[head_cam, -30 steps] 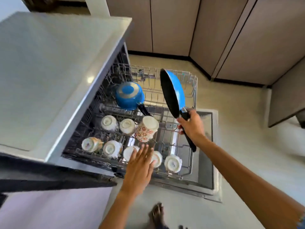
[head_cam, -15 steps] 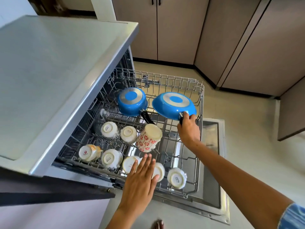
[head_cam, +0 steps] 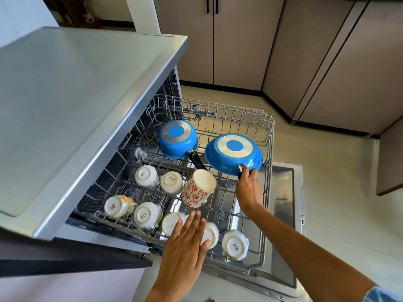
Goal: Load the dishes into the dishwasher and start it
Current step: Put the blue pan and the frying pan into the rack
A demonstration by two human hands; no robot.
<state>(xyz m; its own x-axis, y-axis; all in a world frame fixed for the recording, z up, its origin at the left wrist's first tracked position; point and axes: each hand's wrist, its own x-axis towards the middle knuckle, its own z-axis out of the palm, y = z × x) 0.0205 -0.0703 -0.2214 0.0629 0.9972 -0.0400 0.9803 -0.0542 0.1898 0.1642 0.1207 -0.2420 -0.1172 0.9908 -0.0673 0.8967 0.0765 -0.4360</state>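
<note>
While upside down across the far right of the pulled-out grey wire dishwasher rack [head_cam: 267, 192], blue round frying pan [head_cam: 234, 152] shows its silver base ring and blue centre, so water can drain off rather than pool. Right hand [head_cam: 248, 188] wrapped round the pan's black handle, grip closed on it, probably settling the pan onto the tines before release. Just left, smaller blue saucepan [head_cam: 177, 138] also face-down, its black handle pointing toward the tall white mug with red flower print [head_cam: 198, 188], which leans tilted, base up. Nearer rows packed with inverted white ceramic cups [head_cam: 146, 176], several stamped underneath, one with an orange-and-red logo [head_cam: 116, 207] lying more on its side. Left hand [head_cam: 185, 243] flat, fingers straight and together, grip open, hovering over or touching the front cups; contact impossible to confirm from the head view. Likely steadying the rack or readying a push inward. Beneath, open dishwasher door [head_cam: 285, 214] lying flat, grey steel tabletop [head_cam: 76, 105] overhanging the machine at left. Loading looks nearly done on this rack; sliding in, shutting the door and starting not yet done.
</note>
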